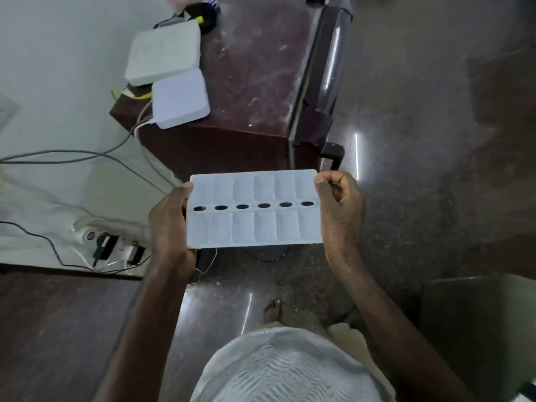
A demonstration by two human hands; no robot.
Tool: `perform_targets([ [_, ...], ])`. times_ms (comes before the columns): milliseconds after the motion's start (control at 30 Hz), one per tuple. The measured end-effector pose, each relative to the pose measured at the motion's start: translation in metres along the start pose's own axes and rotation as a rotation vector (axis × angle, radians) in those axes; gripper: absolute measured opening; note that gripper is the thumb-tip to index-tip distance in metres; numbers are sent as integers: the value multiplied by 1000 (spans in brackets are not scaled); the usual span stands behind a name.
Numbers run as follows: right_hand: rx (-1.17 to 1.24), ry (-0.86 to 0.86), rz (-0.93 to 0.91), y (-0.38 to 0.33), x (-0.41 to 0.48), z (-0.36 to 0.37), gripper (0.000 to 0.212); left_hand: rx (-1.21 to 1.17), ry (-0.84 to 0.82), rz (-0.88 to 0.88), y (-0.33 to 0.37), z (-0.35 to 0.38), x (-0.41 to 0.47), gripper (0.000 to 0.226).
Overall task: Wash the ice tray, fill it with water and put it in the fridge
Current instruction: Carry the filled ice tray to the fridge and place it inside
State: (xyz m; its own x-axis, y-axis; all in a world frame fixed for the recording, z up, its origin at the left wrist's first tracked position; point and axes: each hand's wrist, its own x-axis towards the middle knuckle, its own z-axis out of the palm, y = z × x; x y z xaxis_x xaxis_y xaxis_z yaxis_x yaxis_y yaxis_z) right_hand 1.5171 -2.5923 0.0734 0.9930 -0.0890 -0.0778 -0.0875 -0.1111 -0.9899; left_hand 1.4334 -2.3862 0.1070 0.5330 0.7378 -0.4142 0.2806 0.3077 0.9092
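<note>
A white ice tray (pixel 255 210) with two rows of compartments and a middle line of dark oval holes is held level in front of me. My left hand (pixel 169 224) grips its left short edge, thumb on top. My right hand (pixel 340 216) grips the right short edge near the far corner. Just beyond the tray stands the maroon fridge (pixel 252 82), seen from above, its door (pixel 322 79) shut and its dark handle (pixel 332 153) close to my right hand. Whether the tray holds water I cannot tell.
Two white boxes (pixel 174 74) with cables sit on the fridge top at the left. A wall socket with plugs (pixel 116 248) and loose wires hang on the white wall at left. Dark polished floor (pixel 420 140) spreads to the right; my bare foot (pixel 272 310) shows below.
</note>
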Motion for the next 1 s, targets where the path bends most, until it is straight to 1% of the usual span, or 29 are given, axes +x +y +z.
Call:
perform_targets([
  [233,-60,-33,13,11,80,-105,6,-67,21,-56,-35,117,-47,16],
  [267,-69,-25,9,13,92,-119,3,-69,20,-61,-39,133,-53,18],
  [367,-77,3,13,15,125,-161,4,-68,3,-69,-43,182,-69,35],
  [433,-91,10,14,17,145,-186,4,-73,-16,-61,-43,213,-78,38],
  [633,-102,30,6,21,210,-243,5,-63,-37,-53,-41,300,-92,32],
  [767,-106,40,-10,29,266,-273,5,-43,-70,-28,-42,362,-82,15],
  [900,-107,43,-8,38,334,-298,3,-16,-95,-12,-40,434,-66,20],
  [1000,-122,48,7,39,386,-319,2,-23,-129,-13,-32,492,-56,18],
])
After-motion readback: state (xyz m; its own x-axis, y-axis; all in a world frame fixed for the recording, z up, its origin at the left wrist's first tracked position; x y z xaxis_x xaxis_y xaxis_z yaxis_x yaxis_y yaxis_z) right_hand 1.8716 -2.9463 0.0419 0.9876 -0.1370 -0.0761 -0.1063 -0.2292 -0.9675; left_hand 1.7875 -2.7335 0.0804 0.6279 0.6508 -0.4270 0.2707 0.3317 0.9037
